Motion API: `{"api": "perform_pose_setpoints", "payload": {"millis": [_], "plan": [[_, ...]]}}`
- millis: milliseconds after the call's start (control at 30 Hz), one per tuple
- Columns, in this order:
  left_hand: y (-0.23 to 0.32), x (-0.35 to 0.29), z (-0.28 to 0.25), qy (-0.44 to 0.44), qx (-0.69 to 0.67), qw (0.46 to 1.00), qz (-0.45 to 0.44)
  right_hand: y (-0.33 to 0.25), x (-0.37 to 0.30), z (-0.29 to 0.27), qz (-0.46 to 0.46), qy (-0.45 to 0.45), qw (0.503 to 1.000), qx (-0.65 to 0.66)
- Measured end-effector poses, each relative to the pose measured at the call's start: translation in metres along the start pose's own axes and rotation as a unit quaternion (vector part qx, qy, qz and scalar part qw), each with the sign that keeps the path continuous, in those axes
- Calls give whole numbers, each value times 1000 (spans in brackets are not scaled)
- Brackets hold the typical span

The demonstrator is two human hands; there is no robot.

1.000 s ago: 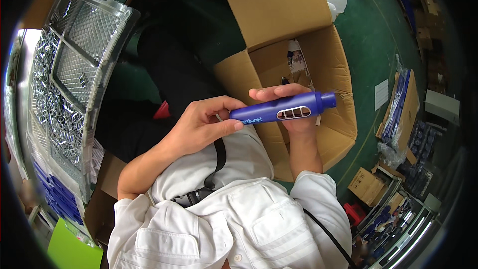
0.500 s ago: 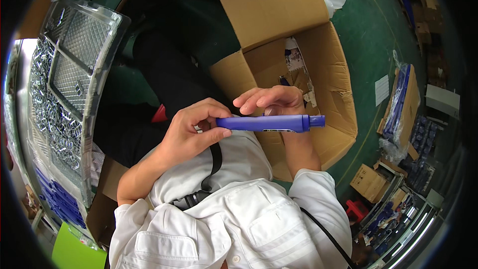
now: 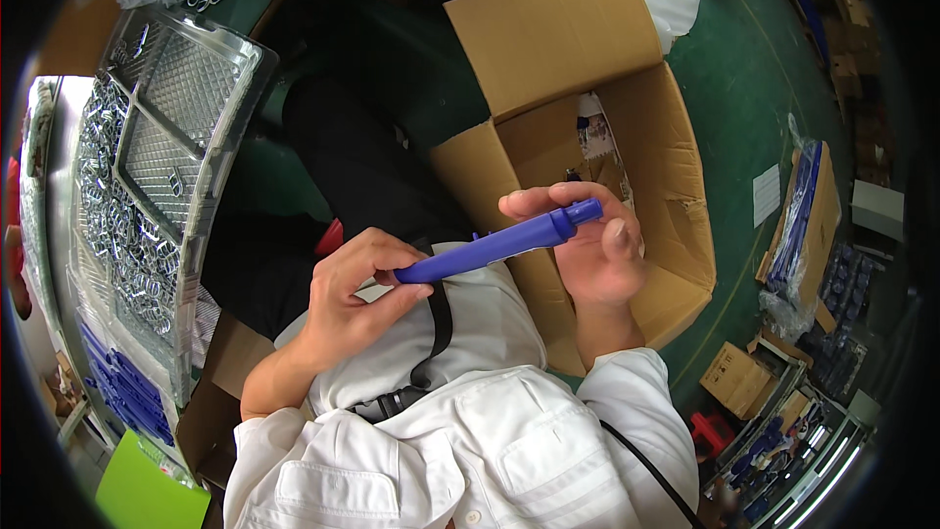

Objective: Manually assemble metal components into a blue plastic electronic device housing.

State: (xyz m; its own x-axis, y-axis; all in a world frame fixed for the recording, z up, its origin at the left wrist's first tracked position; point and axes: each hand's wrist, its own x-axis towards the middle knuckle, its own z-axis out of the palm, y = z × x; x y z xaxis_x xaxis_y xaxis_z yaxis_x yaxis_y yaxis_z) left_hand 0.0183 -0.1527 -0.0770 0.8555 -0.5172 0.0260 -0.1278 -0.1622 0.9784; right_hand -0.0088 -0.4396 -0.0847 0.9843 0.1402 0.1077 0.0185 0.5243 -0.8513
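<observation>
The left hand pinches one end of the blue tube between thumb and fingers, the tube slanting rightward and away. Its narrow tip reaches the right hand, fingers loosely spread; contact there I cannot tell. Below and beyond those fingers gape the carton's edges. The clear tray's rim stands well left of the left fingers, with open room between.

You are in a workshop or small factory. Left of your left hand, a plastic tray holds heaps of metal clips; beyond your right hand, an open cardboard box stands on green flooring.
</observation>
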Motion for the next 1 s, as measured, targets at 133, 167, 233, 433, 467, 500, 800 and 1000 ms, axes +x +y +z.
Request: {"api": "perform_pose_setpoints", "payload": {"millis": [133, 167, 233, 433, 467, 500, 800, 1000], "plan": [[5, 0, -2, 10, 9, 1000, 1, 3, 5, 4, 12, 20, 1000, -3], [6, 0, -2, 14, 16, 1000, 5, 3, 7, 5, 10, 30, 999, -5], [7, 0, -3, 18, 22, 1000, 9, 5, 8, 5, 12, 38, 999, -12], [6, -1, -4, 14, 28, 999, 12, 6, 8, 6, 13, 67, 997, -26], [5, -1, -4, 7, 23, 1000, 11, 6, 8, 6, 17, 77, 996, -32], [4, -1, -4, -1, 18, 1000, 10, 7, 7, 6, 17, 79, 996, -32], [-8, 1, -11, 6, 13, 998, -56, -23, -33, -126, -71, 353, 907, -219], [-26, 4, -15, 37, -1, 993, -109, 108, -129, -246, 337, 77, 705, -619]]}}
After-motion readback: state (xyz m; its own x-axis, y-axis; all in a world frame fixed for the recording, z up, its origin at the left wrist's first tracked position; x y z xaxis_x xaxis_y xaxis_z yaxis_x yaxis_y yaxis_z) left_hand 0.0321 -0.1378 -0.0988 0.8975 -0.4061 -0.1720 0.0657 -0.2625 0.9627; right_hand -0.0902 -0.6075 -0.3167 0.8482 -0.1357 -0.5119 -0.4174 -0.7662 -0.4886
